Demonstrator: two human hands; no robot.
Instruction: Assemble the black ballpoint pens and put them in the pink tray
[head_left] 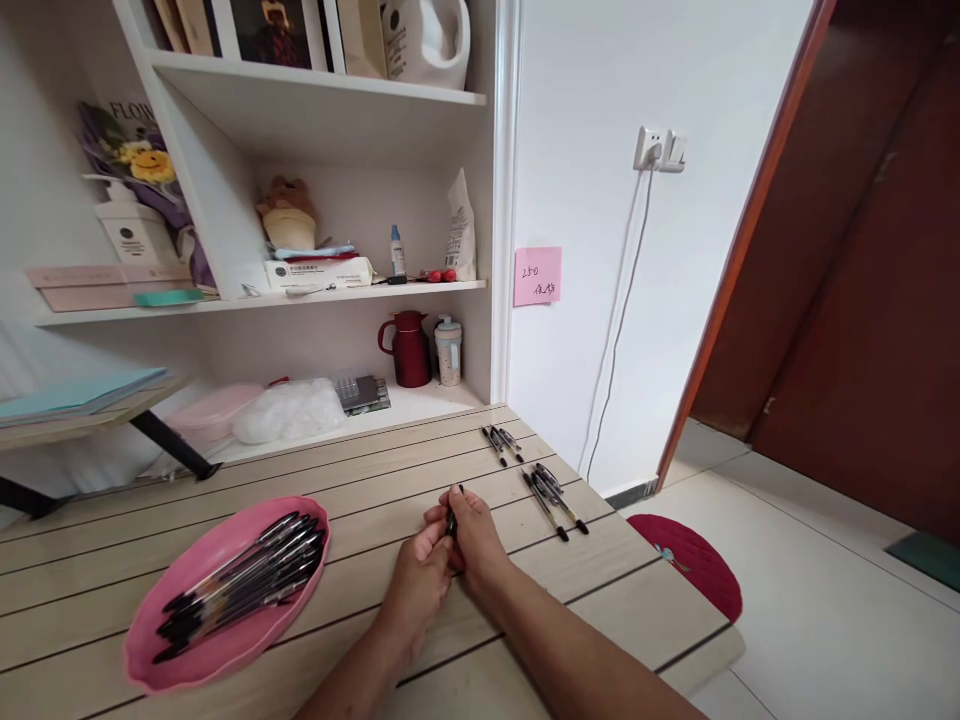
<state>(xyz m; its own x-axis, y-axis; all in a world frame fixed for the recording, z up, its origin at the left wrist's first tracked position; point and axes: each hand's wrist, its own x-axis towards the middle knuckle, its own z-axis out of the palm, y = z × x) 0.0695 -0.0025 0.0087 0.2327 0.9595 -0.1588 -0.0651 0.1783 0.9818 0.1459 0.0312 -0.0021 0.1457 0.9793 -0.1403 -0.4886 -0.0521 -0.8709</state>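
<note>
Both my hands meet over the middle of the wooden slat table (112, 560). My left hand (417, 580) and my right hand (475, 540) pinch one black pen (452, 516) between their fingertips, held nearly upright. A pink oval tray (187, 655) lies to the left and holds several black pens (247, 585). Two small groups of pens rest on the table to the right: one (555, 500) close to my right hand, another (502, 442) farther back near the wall.
White shelves (315, 292) behind the table carry a red jug (409, 348), a cup, bottles and boxes. A pink note (537, 276) is stuck on the wall. The table's right edge drops to a tiled floor with a red cushion (694, 560) and an open doorway.
</note>
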